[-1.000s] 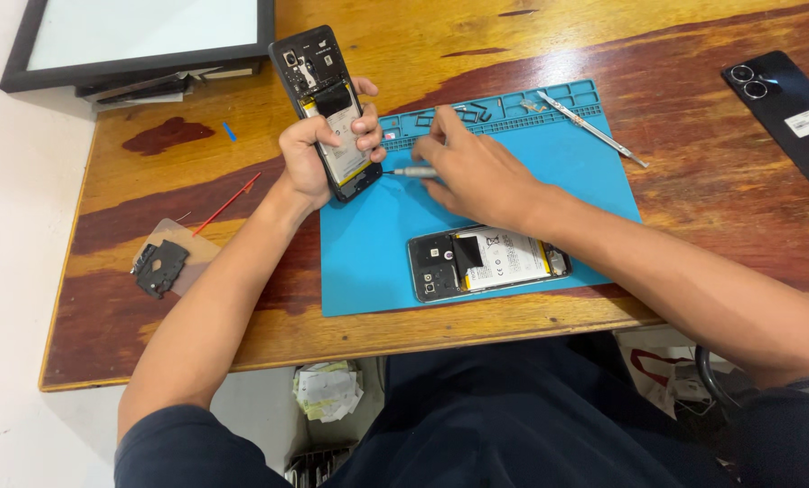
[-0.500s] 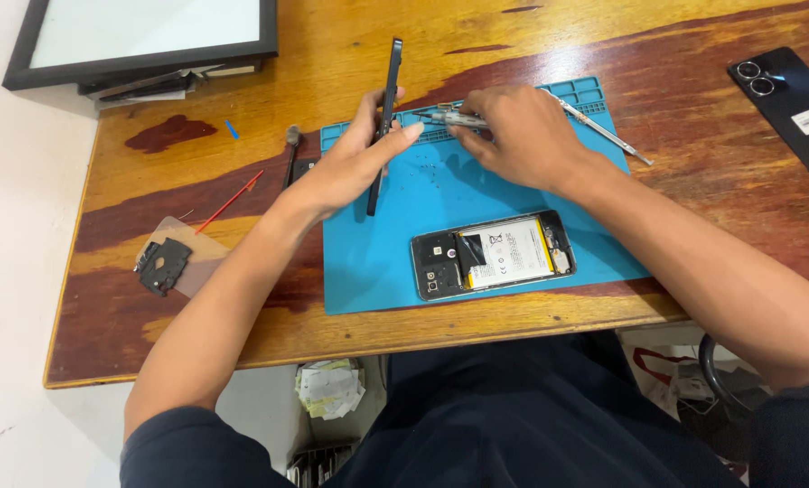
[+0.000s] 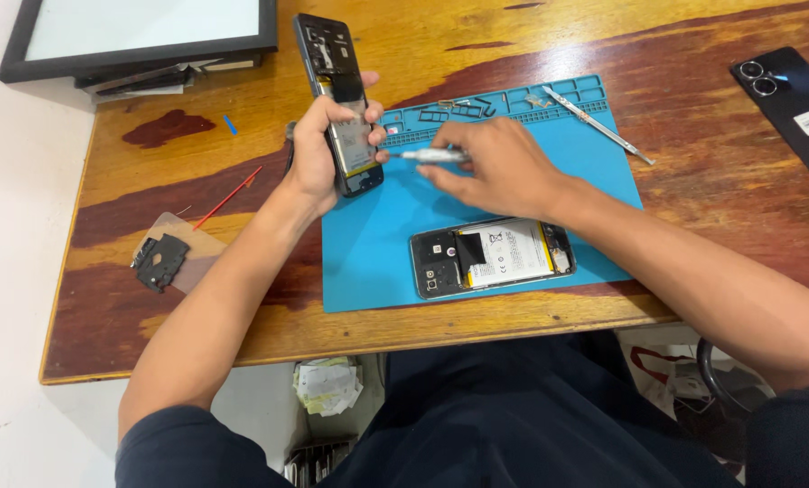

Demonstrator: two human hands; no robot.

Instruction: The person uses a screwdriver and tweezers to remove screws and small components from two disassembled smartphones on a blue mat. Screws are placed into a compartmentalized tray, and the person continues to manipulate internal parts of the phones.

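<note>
Blue mat (image 3: 377, 262) below; left hand (image 3: 318, 149) grip clamped on phone frame (image 3: 336, 104); right hand (image 3: 504, 167) pinches screwdriver (image 3: 431, 155).

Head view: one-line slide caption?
Left hand holds a phone frame upright; right hand brings a silver tool to it above an opened phone on a blue mat.

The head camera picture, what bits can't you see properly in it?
- Silver tool: the right hand covers its back end.
- Phone frame: the left hand wraps its middle.
- Black phone: cut off by the right edge.
- Small parts in the blue mat tray: too small to tell apart.
</note>
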